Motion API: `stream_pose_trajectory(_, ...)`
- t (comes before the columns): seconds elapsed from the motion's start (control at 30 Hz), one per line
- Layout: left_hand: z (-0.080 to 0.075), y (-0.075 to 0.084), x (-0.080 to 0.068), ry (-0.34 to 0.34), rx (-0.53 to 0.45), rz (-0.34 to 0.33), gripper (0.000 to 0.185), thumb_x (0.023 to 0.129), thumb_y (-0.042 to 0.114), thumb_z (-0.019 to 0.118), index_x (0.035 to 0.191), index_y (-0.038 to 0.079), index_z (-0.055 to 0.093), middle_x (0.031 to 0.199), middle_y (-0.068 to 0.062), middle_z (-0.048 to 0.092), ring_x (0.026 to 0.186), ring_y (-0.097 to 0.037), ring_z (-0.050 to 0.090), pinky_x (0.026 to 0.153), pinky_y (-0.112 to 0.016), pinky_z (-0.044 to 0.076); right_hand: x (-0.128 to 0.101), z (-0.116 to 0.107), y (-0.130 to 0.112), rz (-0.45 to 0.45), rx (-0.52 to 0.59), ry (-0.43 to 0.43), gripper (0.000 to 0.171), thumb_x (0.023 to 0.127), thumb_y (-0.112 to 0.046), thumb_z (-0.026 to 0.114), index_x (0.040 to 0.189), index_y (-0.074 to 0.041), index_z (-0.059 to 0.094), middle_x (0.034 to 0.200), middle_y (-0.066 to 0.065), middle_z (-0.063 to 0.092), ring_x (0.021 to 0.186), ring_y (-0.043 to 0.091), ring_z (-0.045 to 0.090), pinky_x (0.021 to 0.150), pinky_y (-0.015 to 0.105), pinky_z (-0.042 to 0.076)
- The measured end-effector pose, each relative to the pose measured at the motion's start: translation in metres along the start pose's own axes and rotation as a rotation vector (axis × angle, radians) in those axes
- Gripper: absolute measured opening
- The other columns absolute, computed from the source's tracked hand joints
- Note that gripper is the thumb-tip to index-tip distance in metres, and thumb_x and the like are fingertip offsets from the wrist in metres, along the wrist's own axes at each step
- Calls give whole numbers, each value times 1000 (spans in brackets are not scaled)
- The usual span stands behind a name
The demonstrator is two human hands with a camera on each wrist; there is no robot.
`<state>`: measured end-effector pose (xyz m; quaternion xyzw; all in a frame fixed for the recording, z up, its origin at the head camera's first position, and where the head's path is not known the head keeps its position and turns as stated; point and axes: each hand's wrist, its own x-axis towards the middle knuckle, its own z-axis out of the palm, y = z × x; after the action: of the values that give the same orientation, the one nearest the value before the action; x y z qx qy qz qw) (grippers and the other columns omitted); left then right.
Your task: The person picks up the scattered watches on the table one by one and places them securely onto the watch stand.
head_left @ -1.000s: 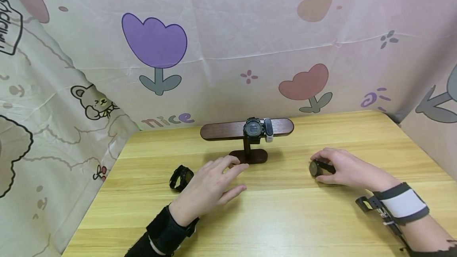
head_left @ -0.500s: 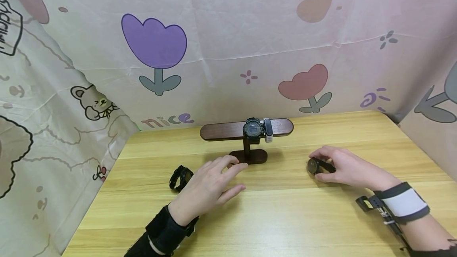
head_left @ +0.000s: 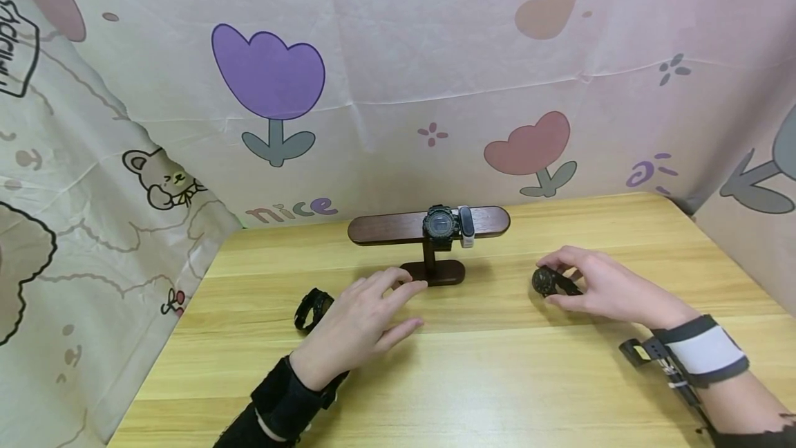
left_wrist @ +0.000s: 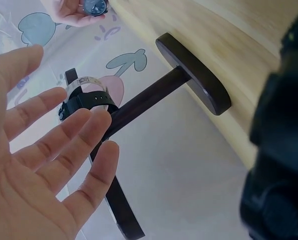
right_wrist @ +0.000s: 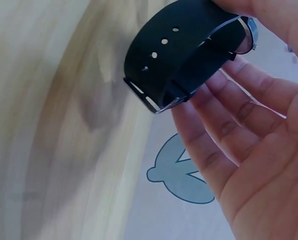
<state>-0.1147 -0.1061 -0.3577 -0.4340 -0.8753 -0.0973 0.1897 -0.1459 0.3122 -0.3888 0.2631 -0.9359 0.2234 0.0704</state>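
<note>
Right hand (head_left: 600,289) pinches a black strap watch (head_left: 547,281) just above the worktop (head_left: 497,379), at 4 o'clock from the watch stand (head_left: 429,227). Looks light with a floppy band, so gripping the case is best. Left hand (head_left: 357,323) rests released, fingers spread, near the stand's base.

Left forearm: a black sleeve or cuff (head_left: 289,403) covers the wrist, with a thin pale line across it near the frame's lower edge. Right forearm: bare, circled by a white band (head_left: 705,353) edged in black, from which a small black buckle-like bracket (head_left: 647,352) projects on the left (its strap hangs below). Both hands, left hand (head_left: 357,327) and right hand (head_left: 606,287), are bare.
</note>
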Motion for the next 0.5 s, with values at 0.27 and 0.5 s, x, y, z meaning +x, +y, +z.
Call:
stream_pose_trajectory(0.27,0,-3,-1,15,-8,-6,49,100,39,77,142,16,67,128,-6,69,100,-16,69,84,-36,63,3,-2,-1,-60,-28,73,57,76,-19,96,128,-14,73,110,-8,74,97,0,63,74,25,55)
stream_pose_trajectory(0.5,0,-5,-2,20,-14,-10,48,101,39,75,142,16,67,128,-6,68,101,-17,68,85,-37,63,5,-3,-2,-67,-17,93,57,77,-20,97,128,-14,73,111,-8,75,97,0,65,74,26,58)
